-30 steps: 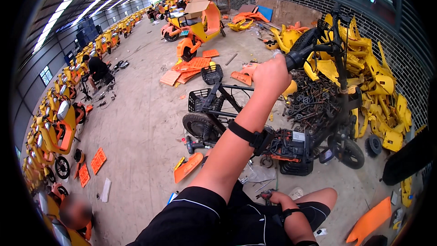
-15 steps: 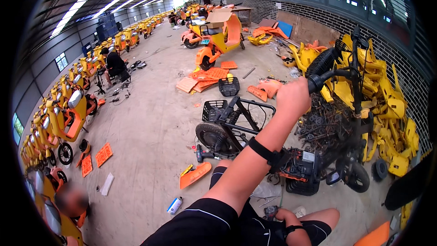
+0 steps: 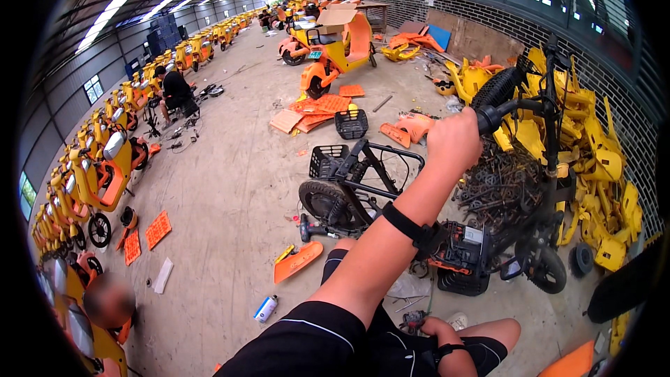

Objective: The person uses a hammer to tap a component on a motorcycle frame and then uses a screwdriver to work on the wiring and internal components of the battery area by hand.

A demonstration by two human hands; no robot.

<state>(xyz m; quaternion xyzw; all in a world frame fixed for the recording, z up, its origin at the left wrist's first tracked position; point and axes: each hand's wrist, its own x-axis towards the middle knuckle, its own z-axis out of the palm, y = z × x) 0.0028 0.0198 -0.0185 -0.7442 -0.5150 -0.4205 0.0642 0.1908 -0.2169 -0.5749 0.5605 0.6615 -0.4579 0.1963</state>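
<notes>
My left hand (image 3: 453, 141) is wrapped round the grip of a black handlebar (image 3: 520, 106), my bare arm stretched out to the right with a black strap round it. The handlebar belongs to a stripped scooter frame (image 3: 377, 185) with its rear wheel (image 3: 326, 202) at left and front wheel (image 3: 544, 270) at right. An orange-edged black battery or electrics box (image 3: 460, 251) sits low in the frame. Down by my legs, my right hand (image 3: 438, 328) is closed on a power drill (image 3: 414, 320), small and partly hidden in view.
A second drill (image 3: 314, 229) lies by the rear wheel, near an orange panel (image 3: 299, 262) and a spray can (image 3: 266, 308). Yellow panels (image 3: 607, 174) and dark metal parts (image 3: 499, 188) are heaped at right. Scooters (image 3: 105, 174) line the left; a person (image 3: 176, 91) crouches there.
The view has shifted slightly. My left hand keeps its hold on the handlebar grip, and the drill in my right hand has moved a little upward.
</notes>
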